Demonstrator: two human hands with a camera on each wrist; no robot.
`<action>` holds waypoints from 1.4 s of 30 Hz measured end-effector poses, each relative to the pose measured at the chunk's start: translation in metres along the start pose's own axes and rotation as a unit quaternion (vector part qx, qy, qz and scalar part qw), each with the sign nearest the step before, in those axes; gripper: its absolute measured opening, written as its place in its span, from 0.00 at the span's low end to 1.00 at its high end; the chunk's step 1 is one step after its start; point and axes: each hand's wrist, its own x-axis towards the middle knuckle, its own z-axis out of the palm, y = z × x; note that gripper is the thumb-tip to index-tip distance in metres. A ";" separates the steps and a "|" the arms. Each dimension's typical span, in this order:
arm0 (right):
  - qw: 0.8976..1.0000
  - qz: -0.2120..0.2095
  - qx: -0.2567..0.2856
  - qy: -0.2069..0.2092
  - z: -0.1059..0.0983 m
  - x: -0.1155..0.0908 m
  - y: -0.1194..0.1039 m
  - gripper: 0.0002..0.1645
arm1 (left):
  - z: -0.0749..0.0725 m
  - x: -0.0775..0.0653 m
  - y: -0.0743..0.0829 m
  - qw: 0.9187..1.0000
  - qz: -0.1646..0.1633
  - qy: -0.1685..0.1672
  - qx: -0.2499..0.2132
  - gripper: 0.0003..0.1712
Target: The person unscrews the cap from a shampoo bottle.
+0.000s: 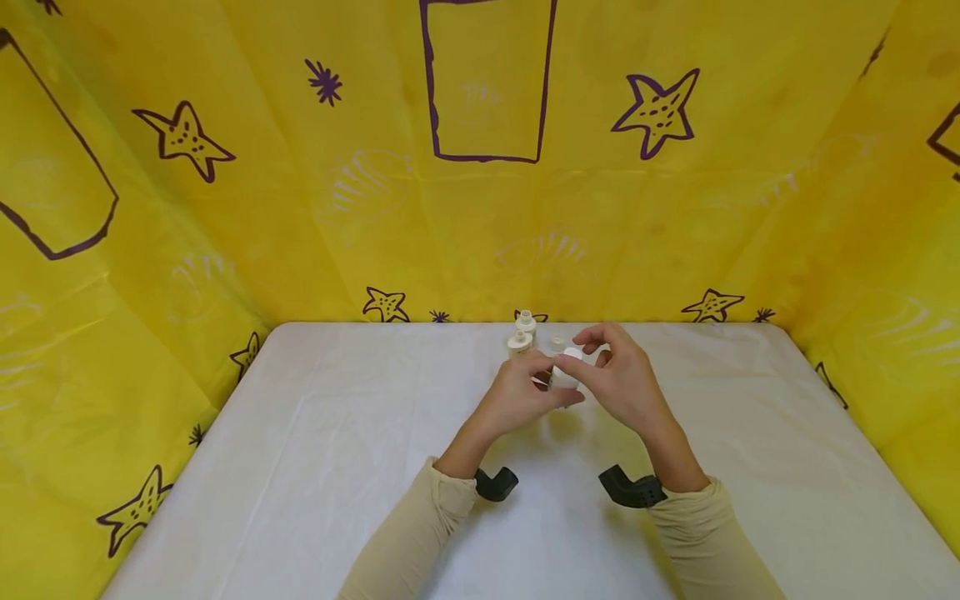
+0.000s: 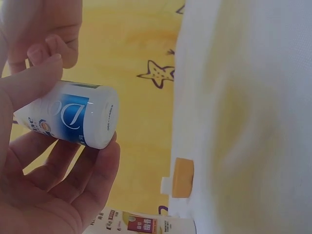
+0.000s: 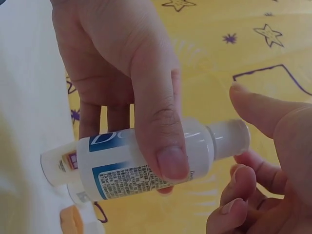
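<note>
My left hand (image 1: 517, 392) grips a small white bottle (image 2: 68, 114) with a blue label panel, thumb on one side and fingers on the other. In the left wrist view its base points right, tilted. The bottle's white cap (image 3: 230, 139) is seated on the neck in the right wrist view. Around that cap hovers my right hand (image 1: 618, 379), thumb and fingers spread; its thumb is apart from the cap, and whether a fingertip touches it I cannot tell.
Two white bottles (image 1: 520, 342) with bare narrow necks stand at the back of the white-covered table (image 1: 337, 467). An orange piece with a white tip (image 2: 183, 178) lies near them. Yellow curtain (image 1: 480, 225) with starfish drawings encloses the back and sides.
</note>
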 end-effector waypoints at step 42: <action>0.999 -0.007 0.036 -0.026 0.000 -0.001 0.002 0.16 | -0.004 0.000 0.005 1.000 -0.023 0.008 -0.014 0.13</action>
